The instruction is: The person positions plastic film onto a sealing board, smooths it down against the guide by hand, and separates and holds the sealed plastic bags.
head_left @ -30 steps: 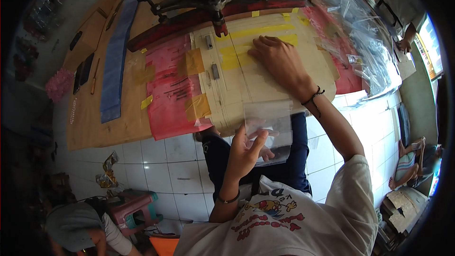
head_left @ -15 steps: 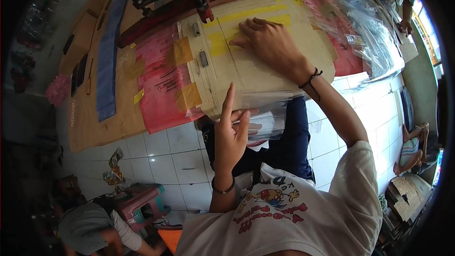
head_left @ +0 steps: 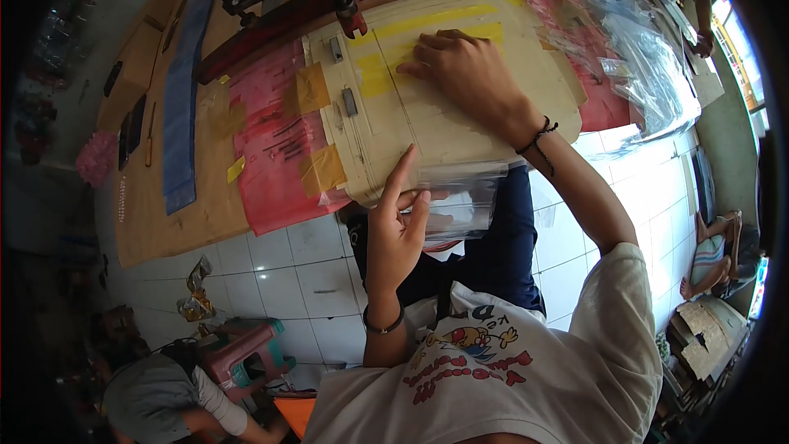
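My left hand holds clear plastic sheets at the near edge of the board, index finger stretched out and the other fingers behind the plastic. On the tan board, my right hand lies palm down, fingers somewhat bent, partly over a strip of yellow tape. Two small grey blocks, one nearer and one farther, sit on the board's left part. Above the board hangs a dark metal arm with a red forked tip.
Red sheeting and a blue strip lie on the left. Loose clear plastic covers the right side. A curved red bar crosses the far side. One person bends near a stool; others are at the right.
My left hand has lowered the plastic sheets to the board's near edge, its index finger now extended. My right hand stays on the board, while the whole view has shifted slightly.
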Demonstrator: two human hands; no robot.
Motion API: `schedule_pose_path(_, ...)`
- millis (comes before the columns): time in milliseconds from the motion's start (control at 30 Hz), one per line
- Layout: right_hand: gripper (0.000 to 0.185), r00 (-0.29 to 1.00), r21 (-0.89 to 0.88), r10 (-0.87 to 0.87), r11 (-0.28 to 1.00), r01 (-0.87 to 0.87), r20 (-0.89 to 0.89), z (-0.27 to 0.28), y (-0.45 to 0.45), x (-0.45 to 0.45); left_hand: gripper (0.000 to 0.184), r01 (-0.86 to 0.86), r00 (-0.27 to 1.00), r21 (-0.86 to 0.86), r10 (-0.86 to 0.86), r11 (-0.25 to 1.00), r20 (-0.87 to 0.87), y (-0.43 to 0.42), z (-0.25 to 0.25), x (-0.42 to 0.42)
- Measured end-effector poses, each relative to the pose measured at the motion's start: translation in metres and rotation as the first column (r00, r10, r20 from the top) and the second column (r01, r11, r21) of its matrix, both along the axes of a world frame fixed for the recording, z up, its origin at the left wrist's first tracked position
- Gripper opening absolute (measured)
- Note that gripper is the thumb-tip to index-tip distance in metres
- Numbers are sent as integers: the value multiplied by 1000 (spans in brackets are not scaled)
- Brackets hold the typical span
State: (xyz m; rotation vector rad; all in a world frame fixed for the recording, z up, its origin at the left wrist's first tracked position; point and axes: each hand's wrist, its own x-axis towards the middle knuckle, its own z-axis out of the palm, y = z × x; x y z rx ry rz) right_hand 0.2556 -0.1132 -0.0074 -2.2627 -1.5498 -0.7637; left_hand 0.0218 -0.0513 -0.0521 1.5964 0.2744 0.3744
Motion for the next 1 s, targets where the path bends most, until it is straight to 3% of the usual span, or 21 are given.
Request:
schedule_pose_path(133,34,996,42,-26,999,30,-80,2,1,-1,56,10,1000,-43,-11,999,-22,0,5,1)
schedule_pose_path(233,38,990,101,68,993,-56,-122,1,2,3,57,14,999,-17,-15,1000,-45,0,8,0)
schedule_pose_path(333,46,992,136,111,985,-102,-59,0,6,6,58,21,999,58,-18,998,-41,-1,9,1)
schedule_pose_path(400,48,976,12,136,991,-136,-168,9,3,6,58,28,1000,102,-26,994,-16,-2,10,3)
schedule_pose_path(500,47,964,-71,121,987,-141,-238,14,3,4,58,77,994,-70,-82,995,-73,-1,11,3)
schedule_pose_path(533,46,963,-83,111,987,-135,-244,13,3,3,59,80,994,-56,-84,995,-66,0,11,4)
schedule_pose_path(733,39,996,-73,69,995,-74,-64,8,5,2,58,75,996,-2,-75,997,-40,-3,16,2)
schedule_pose_path(1000,38,986,-107,100,988,-114,-132,11,3,2,56,67,998,46,-67,997,-11,-2,18,2)
